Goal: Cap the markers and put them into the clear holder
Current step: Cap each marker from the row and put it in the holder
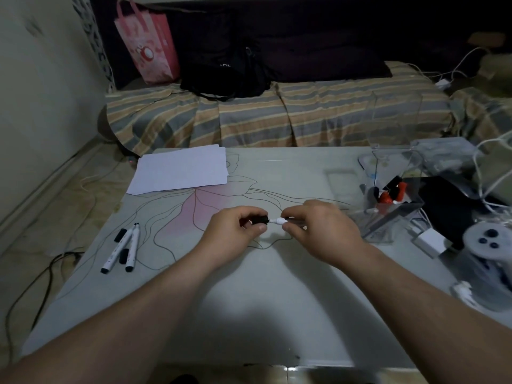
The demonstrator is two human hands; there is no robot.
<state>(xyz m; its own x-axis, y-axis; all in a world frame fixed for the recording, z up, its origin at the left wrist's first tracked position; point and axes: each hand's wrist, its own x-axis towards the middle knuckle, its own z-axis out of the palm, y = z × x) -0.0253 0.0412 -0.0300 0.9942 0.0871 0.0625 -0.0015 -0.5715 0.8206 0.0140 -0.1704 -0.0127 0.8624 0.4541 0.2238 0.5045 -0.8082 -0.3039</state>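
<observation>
**Two hands on one marker, mid-table**

Two hands meet over the middle of the table (249, 314). My left hand (235, 231) has its fingers curled around a black cap (261, 219), thumb underneath, open end of the cap facing right. My right hand (318, 228) pinches a white marker (277, 221) between thumb and forefinger; only the short white tip end shows, the rest of the barrel is hidden under my fingers. Cap and marker tip are in line and touching or just about touching; I cannot tell whether the tip is inside the cap.

Clear holder (393, 189) stands on the right side of the table, beyond my right hand. Inside it: several markers, upright or leaning, with red caps (386, 198) and black caps visible.

Left side of the table: two white markers (122, 249) lying side by side, nearly parallel, tips uncovered and pointing away from me. Two loose black caps near them, one (120, 235) just left of the pair at the far end, one (123, 255) between the barrels.

Stack of white paper (180, 170) at the far left corner. Right edge: a white charger (430, 241), a white game controller (487, 242), a black flat object (448, 206), white cables.

Beyond the table, a striped bed cover (277, 117) with a black bag (224, 70) and a pink tote bag (149, 42) on it.
</observation>
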